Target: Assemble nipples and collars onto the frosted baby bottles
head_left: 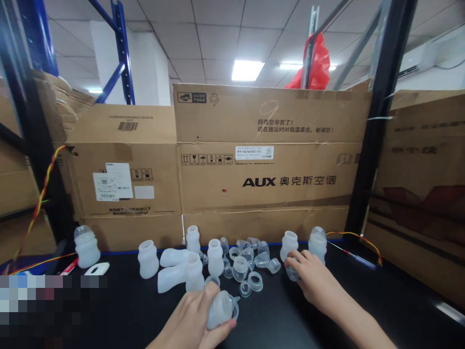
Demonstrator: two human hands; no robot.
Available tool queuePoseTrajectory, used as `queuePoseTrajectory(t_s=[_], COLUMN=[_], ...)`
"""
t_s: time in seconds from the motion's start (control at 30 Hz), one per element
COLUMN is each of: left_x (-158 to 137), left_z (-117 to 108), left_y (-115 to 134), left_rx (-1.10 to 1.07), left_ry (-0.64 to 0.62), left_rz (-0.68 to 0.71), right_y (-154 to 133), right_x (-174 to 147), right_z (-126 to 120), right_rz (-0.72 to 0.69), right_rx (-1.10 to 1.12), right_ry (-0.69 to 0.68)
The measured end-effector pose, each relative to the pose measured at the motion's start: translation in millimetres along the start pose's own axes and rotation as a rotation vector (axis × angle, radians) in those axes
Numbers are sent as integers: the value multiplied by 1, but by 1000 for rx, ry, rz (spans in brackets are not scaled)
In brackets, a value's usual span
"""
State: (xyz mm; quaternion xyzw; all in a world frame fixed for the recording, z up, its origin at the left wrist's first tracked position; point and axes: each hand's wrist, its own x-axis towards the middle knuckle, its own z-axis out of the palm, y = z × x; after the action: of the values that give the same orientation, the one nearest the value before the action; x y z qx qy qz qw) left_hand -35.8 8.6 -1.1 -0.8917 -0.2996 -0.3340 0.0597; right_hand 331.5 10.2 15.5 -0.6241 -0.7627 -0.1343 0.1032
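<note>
My left hand [192,312] is closed around a small translucent white baby bottle [220,310], tilted near the front of the black table. A clear ring sits by its mouth. My right hand [314,276] has its fingers curled over a clear plastic cap [292,274]. Just behind those fingers stands an open bottle [289,242], and a capped bottle [318,242] is close to the wrist. Between my hands lies a scatter of clear caps and rings, among them a cup-shaped cap [240,268] and a collar ring [255,281].
Several white bottles stand or lie left of the clear parts, including an upright one [148,259]. A capped bottle [87,247] stands far left beside a white oval object [97,269]. Cardboard boxes [269,194] wall off the back; a pen-like tool [358,258] lies right.
</note>
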Motion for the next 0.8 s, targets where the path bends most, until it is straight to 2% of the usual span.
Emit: queuePoseTrajectory(t_s=[0.13,0.2,0.3,0.37,0.43,0.5,0.57,0.67,0.8], left_x=[-7,-6,1,7,10,11,8,4,0], left_z=[2,-3,-14,-19,-19,-14,-6,5,10], left_y=[0,1,4,7,9,10,10,9,5], left_rx=[13,35,11,-46,-91,-98,-85,-74,-46], left_ry=[63,128,164,142,110,109,143,177,194], left_rz=[-2,21,78,67,34,35,50,52,89], right_y=[-1,-5,-21,-37,-55,-72,-85,-97,-105], right_x=[-1,-3,-4,-6,-11,-17,-24,-34,-30], right_z=[-2,-7,-17,-24,-31,-36,-37,-26,7], right_rz=[8,-2,-6,29,58,39,-28,-123,-228], right_rx=[19,153,641,975,1207,1347,1385,1296,1167], right_ry=[-7,10,17,8,-10,-40,-85,-125,-19])
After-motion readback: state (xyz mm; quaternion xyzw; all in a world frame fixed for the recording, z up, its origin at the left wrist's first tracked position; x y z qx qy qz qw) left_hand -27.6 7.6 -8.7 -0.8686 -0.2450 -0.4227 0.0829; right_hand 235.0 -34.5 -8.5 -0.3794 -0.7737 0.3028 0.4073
